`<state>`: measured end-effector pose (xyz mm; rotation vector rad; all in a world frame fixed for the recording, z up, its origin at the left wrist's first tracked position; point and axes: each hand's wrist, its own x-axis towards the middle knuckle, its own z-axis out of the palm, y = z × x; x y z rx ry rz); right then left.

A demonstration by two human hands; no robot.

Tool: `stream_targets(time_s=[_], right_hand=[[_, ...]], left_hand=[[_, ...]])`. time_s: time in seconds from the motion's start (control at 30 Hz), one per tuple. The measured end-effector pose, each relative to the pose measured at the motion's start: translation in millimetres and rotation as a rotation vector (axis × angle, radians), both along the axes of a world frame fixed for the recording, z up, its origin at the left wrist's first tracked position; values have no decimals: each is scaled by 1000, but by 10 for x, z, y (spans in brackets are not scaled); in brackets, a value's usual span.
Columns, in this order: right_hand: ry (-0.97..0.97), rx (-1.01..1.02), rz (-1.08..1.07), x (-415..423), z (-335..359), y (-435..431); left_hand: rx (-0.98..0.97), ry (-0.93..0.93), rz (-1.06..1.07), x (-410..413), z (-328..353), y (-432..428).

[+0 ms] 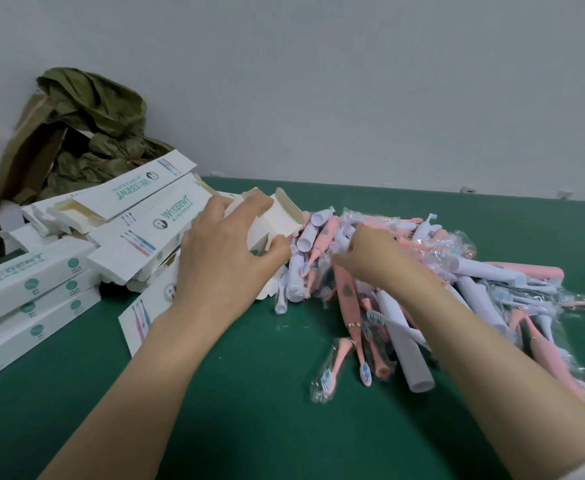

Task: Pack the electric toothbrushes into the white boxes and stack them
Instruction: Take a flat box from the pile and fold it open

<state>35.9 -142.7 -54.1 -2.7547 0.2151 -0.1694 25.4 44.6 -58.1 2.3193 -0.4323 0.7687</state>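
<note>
The left hand [225, 251], knuckles up, grips a white box [277, 221]; the right hand [370, 258] curls its fingers downward, perhaps pinching something.

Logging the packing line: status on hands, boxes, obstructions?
Left hand grips open white box. Right hand in toothbrush pile, grip hidden. Loose boxes crowd left.

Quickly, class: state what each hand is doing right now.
Left hand: grips the open white box.
Right hand: in the toothbrush pile; grip cannot be told.
</note>
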Motion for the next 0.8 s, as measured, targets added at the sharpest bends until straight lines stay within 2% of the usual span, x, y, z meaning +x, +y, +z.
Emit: stream_targets(time_s=[0.1,0.23,0.3,0.4,0.47,0.57,0.67,0.73,0.8], right_hand=[[191,-178,-25,76,-71,32],[228,-355,-14,184,-168,145],[252,-301,-5,213,-183,160],[323,-54,-12,203,-59,94],[301,119,-26,167,62,-3],[96,465,-43,70,266,-162],[-302,870,7,-52,493,-234],[-577,1052,56,-130,597,-205],[-760,1145,107,-190,645,-132]], left_hand=[[26,18,32,33,-21,4],[39,33,35,84,-70,21],[61,44,46,107,-92,25],[99,66,51,133,-121,16],[115,63,54,148,-136,17],[157,52,89,157,-160,25],[175,50,117,157,-166,28],[155,59,145,166,-163,39],[185,43,187,170,-167,56]])
